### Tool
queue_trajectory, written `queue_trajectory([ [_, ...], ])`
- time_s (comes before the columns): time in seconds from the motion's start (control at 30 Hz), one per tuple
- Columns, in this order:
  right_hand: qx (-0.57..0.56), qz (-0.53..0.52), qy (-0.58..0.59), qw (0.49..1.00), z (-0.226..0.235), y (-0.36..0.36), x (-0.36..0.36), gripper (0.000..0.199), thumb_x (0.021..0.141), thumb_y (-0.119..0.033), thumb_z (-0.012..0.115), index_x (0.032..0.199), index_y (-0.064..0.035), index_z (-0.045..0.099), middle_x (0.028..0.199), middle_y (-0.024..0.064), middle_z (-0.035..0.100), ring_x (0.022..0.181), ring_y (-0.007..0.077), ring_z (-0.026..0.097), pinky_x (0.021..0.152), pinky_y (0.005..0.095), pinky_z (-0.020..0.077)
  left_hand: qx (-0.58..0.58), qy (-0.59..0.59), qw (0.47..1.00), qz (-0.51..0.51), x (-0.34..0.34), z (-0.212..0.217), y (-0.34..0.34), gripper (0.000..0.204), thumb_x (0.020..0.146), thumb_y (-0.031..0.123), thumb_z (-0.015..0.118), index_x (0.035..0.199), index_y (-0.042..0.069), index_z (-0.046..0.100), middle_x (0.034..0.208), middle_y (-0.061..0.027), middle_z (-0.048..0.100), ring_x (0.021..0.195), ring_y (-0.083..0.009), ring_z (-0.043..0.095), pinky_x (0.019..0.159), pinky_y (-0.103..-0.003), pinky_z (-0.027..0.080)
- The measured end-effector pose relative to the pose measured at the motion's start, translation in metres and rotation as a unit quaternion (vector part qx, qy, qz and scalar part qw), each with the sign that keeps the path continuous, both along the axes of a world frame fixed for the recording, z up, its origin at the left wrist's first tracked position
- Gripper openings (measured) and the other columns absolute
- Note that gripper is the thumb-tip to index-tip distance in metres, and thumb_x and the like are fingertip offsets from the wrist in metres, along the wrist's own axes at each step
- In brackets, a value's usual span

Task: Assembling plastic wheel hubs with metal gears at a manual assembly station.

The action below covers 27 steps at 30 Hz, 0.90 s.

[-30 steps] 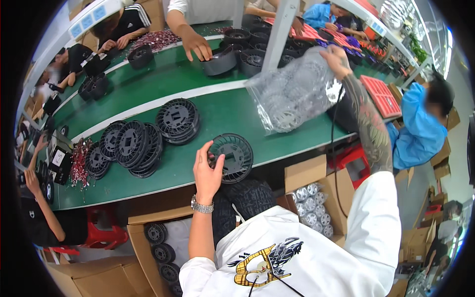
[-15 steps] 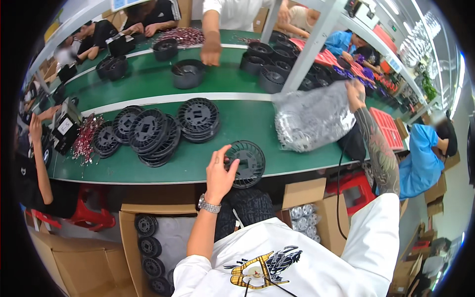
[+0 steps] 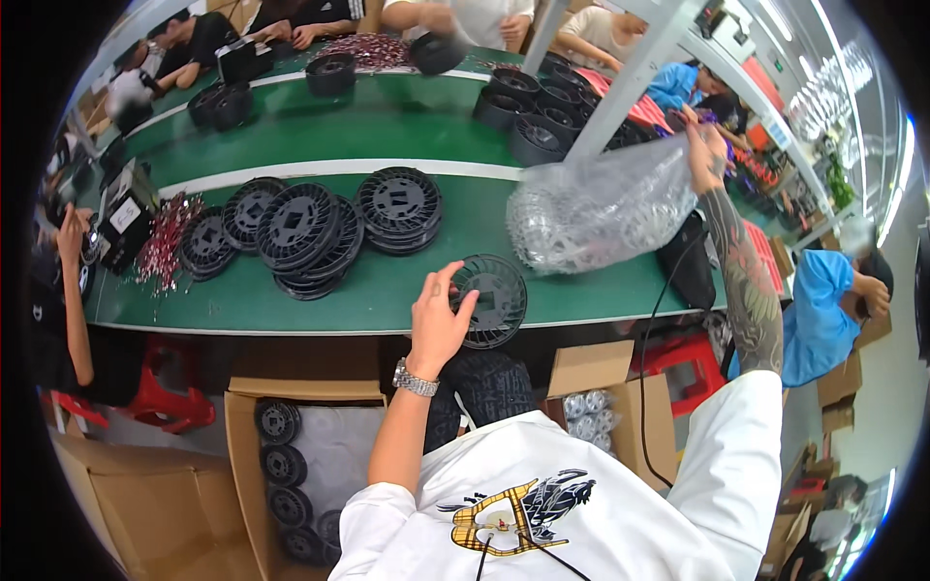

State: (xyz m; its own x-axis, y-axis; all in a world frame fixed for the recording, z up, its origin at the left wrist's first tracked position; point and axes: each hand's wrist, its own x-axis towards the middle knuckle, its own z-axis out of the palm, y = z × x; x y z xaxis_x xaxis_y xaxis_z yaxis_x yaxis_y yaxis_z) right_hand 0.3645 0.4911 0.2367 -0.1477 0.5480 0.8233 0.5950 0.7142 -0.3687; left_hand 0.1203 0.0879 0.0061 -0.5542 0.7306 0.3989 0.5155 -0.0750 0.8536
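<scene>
My left hand point(image 3: 441, 324), with a metal watch on its wrist, grips the left rim of a black slotted round grille point(image 3: 499, 308). Thumb and forefinger curve around that rim, and the grille reaches past the table's front edge. Off to the right, my right hand point(image 3: 707, 160) is closed on the upper end of a clear plastic bag point(image 3: 605, 208). The bag lies slanted on the green table, and the shapes inside are hard to make out. Left of the held grille are stacks of similar black grilles point(image 3: 300, 228).
Red-and-silver small parts point(image 3: 167, 242) lie beside a dark box point(image 3: 129, 218) on the left. Black round housings point(image 3: 538, 137) crowd a metal post point(image 3: 620, 82). Below are open cartons, one with black wheels point(image 3: 283, 465), another with wrapped silver pieces point(image 3: 588, 416). A black cable point(image 3: 644, 358) hangs right.
The bag has stretched out leftward from my right hand. My left hand keeps its grasp on the grille. Across the table, a co-worker has lifted a black housing away toward themselves. The view has shifted slightly.
</scene>
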Motion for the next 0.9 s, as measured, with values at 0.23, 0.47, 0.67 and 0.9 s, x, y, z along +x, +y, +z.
queue_trajectory([
  [0.23, -0.09, -0.2, 0.104, 0.97, -0.079, 0.081, 0.101, 0.032, 0.091, -0.029, 0.072, 0.088, 0.0014, 0.063, 0.081, 0.0145, 0.065, 0.076, 0.0243, 0.06, 0.074, 0.0417, 0.0488, 0.005, 0.007, 1.0, -0.021, 0.0, -0.001, 0.004, 0.047, 0.091, 0.013, 0.076, 0.135, 0.008, 0.06, 0.107, -0.0122, 0.064, 0.09, -0.0258, 0.068, 0.075, -0.035, 0.059],
  [0.47, -0.052, -0.217, 0.051, 0.973, -0.071, 0.128, 0.12, 0.038, 0.092, -0.035, 0.072, 0.092, 0.002, 0.063, 0.088, 0.0221, 0.069, 0.087, 0.038, 0.068, 0.079, 0.0474, 0.0511, 0.018, 0.016, 1.0, -0.011, 0.003, -0.001, 0.009, 0.047, 0.09, 0.014, 0.077, 0.134, 0.008, 0.06, 0.107, -0.0125, 0.064, 0.089, -0.0254, 0.068, 0.073, -0.035, 0.058],
  [0.67, -0.103, -0.279, -0.181, 0.937, -0.118, 0.081, 0.103, 0.041, 0.093, -0.036, 0.07, 0.117, -0.0036, 0.062, 0.115, 0.0239, 0.067, 0.115, 0.0435, 0.063, 0.095, 0.0502, 0.0499, -0.006, 0.036, 0.999, 0.037, 0.012, 0.002, 0.011, 0.045, 0.092, 0.015, 0.074, 0.133, 0.005, 0.06, 0.114, -0.016, 0.065, 0.097, -0.0339, 0.067, 0.084, -0.043, 0.057],
  [0.9, 0.113, 0.152, -0.398, 0.898, -0.104, -0.171, -0.018, 0.043, 0.081, -0.018, 0.078, 0.121, -0.0058, 0.066, 0.135, 0.0147, 0.06, 0.131, 0.0384, 0.052, 0.114, 0.0523, 0.0369, 0.0, 0.112, 0.987, 0.118, 0.016, -0.005, 0.015, 0.038, 0.093, 0.011, 0.07, 0.129, 0.005, 0.062, 0.14, -0.0192, 0.054, 0.121, -0.0398, 0.056, 0.102, -0.049, 0.047],
])
